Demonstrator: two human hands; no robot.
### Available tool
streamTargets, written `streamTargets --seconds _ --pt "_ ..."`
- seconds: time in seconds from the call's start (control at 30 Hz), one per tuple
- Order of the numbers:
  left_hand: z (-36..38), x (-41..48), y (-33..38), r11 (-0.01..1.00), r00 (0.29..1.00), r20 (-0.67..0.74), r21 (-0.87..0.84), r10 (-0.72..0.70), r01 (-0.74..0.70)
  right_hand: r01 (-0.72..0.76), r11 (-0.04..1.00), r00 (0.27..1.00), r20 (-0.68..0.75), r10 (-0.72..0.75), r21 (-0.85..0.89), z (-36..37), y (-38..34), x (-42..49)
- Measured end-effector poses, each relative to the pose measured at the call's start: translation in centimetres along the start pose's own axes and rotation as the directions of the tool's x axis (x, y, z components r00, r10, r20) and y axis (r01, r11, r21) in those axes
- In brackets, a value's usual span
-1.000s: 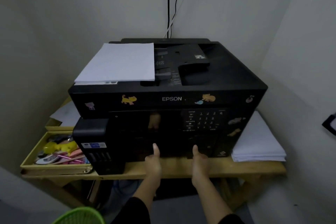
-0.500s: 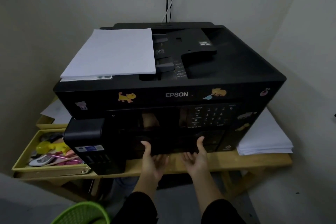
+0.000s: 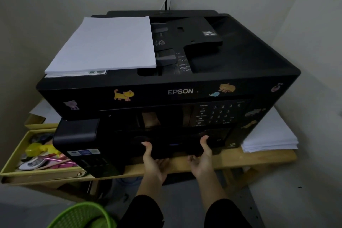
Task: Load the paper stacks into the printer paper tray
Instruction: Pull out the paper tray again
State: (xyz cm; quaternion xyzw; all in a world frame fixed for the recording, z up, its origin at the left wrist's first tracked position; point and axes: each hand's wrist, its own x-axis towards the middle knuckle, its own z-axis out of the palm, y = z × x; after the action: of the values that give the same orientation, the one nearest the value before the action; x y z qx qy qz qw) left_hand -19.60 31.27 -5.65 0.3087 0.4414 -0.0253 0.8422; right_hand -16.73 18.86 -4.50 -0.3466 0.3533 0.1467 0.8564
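There is one printer (image 3: pixel 240 57). Two paper stacks: top stack (image 3: pixel 103 44) on it, side stack (image 3: pixel 268 135) right of it. Two hands, left hand (image 3: pixel 153 164) and right hand (image 3: pixel 201 163), grip one paper tray (image 3: pixel 175 149) at its front.

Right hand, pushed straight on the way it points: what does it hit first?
The tray front of the printer: the right hand grips it, thumb on top, so there seems to be no free travel.

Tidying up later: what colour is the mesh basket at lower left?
The basket is bright green; head view.
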Motion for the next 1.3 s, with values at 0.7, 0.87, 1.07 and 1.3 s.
streamTargets --seconds 0.7,0.87,1.07,1.3 --pt "-0.2 -3.6 -2.5 -0.178 0.796 0.061 0.982 0.602 0.059 0.089 -0.271 0.735 0.247 -0.631 -0.958 0.7 4.5 -2.5" --pt "-1.4 -2.8 -1.5 -0.335 0.836 0.203 0.942 0.511 -0.024 0.125 -0.510 0.795 0.394 -0.462 -0.851 -0.4 3.4 -1.9" --pt "-2.0 -2.8 -1.0 -0.403 0.858 0.257 0.913 0.444 -0.065 0.203 -0.567 0.808 0.463 -0.363 -0.798 -1.4 2.6 -1.7" --pt "-2.8 -3.4 -1.6 -0.452 0.845 0.270 0.891 0.462 -0.038 0.258 -0.605 0.802 0.516 -0.301 -0.754 -2.8 2.3 -2.1"
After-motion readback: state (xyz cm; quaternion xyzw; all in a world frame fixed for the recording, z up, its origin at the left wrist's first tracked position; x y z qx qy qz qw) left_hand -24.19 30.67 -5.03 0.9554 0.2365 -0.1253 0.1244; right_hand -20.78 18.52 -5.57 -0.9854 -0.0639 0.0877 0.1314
